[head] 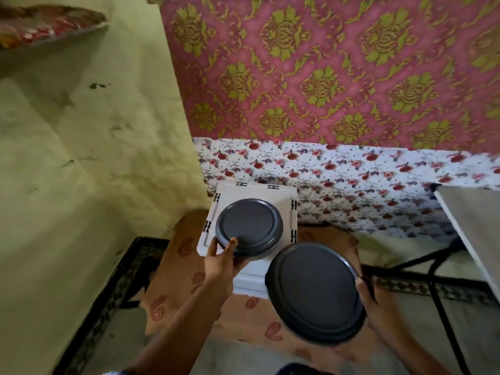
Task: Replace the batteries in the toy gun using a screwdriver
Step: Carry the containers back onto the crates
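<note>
Your left hand (220, 262) grips the near edge of a round dark grey lidded container (249, 227), thumb on the lid's rim and fingers curled under the side. That container sits on top of a white box (281, 196) with small black markings along its edges, and the box rests on an orange patterned cloth (176, 266).

Your right hand (378, 307) holds a second, larger-looking dark grey lidded container (315, 295) by its right side, fingers wrapped round the rim; it is tilted toward you and lifted clear of the box, just to the right of and nearer than the first one. Both lids are closed, so you cannot tell what either container holds.

The toy gun, the batteries and the screwdriver do not show anywhere in the view.

Behind the box hangs a white cloth printed with red flowers (351, 171), and above it a pink wall covering with green floral motifs (324, 77). A pale yellow wall (94, 158) stands to the left. At the right edge, a grey bench (476, 228) on black legs juts into view.
</note>
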